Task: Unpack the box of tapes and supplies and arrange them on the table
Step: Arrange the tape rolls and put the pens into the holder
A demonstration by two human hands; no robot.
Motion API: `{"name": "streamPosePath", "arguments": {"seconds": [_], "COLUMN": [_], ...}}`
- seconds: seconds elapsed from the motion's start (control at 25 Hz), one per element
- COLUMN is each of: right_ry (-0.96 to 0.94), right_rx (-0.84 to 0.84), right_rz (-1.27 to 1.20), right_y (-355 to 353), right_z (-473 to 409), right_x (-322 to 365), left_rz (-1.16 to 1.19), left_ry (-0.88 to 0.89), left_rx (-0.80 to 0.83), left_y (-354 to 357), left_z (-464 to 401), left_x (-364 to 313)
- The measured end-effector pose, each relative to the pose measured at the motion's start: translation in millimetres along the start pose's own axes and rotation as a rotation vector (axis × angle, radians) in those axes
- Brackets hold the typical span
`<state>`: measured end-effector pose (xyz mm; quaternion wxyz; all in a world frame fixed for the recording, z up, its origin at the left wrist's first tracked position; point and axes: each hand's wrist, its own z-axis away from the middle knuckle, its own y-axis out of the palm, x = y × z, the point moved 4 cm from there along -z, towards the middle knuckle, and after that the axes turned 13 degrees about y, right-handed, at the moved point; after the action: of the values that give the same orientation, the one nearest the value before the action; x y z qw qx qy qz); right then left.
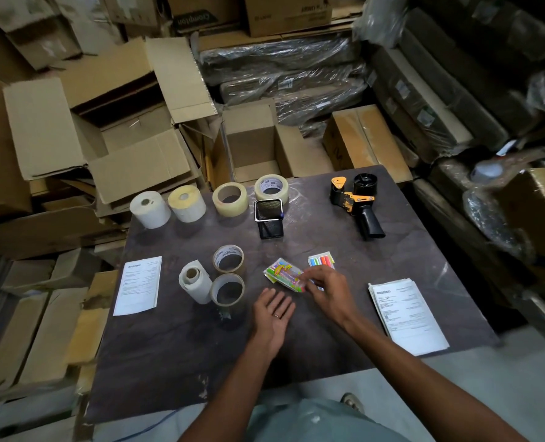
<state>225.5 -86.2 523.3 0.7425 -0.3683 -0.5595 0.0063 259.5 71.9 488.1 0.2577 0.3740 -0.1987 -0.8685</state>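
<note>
Two hands are working over the counter (296, 362): the right hand (325, 293) is pinching a colourful packet (282, 274) lying beside the markers (320, 261), while the left hand (272, 314) is resting flat, fingers straight, holding nothing.

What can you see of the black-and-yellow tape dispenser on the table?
The black-and-yellow handheld tape dispenser lies on its side at the far right of the dark table, apart from the other supplies. It looks like plastic: black pistol-grip handle pointing toward the person, yellow-orange frame pieces and a yellow guard at the far end, and a black round hub carrying no tape roll. Neither hand touches it.
</note>
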Motion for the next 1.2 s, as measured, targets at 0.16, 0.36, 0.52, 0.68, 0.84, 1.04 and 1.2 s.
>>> {"name": "streamPosePath", "arguments": {"seconds": [0.16, 0.36, 0.52, 0.68, 0.84, 1.04, 1.2], "right_ry": [0.028, 0.053, -0.014, 0.002, 0.192, 0.53, 0.895], "right_rx": [-0.047, -0.047, -0.001, -0.05, -0.025, 0.02, 0.21], "right_rz": [-0.141, -0.297, -0.29, -0.306, -0.549, -0.916, -1.326], "right_y": [-8.4, -10.5, -13.1, -18.9, -13.7, 0.1, 9.1], "right_z": [13.7, 26.7, 33.9, 32.8, 27.9, 30.4, 37.3], "right_x": [4.5, 10.1, 13.7, 18.7, 13.5, 8.6, 15.1], "left_rz": [0.002, -0.177, -0.187, -0.27, -0.356, -0.5, -0.62], "left_ry": [0.087, 0.151, 0.157, 0.24, 0.376, 0.576, 0.662], "left_rx": [0.143, 0.284, 0.337, 0.339, 0.367, 0.369, 0.364], "left_y": [28.1, 42.5, 47.8, 49.0, 50.3, 50.2, 51.1], "left_z": [16.0, 17.2, 13.0, 6.4, 5.5, 0.6, -0.4], "left_x": [-10.0, -12.2, -16.9, -21.3, -25.5, -34.4, -41.7]}}
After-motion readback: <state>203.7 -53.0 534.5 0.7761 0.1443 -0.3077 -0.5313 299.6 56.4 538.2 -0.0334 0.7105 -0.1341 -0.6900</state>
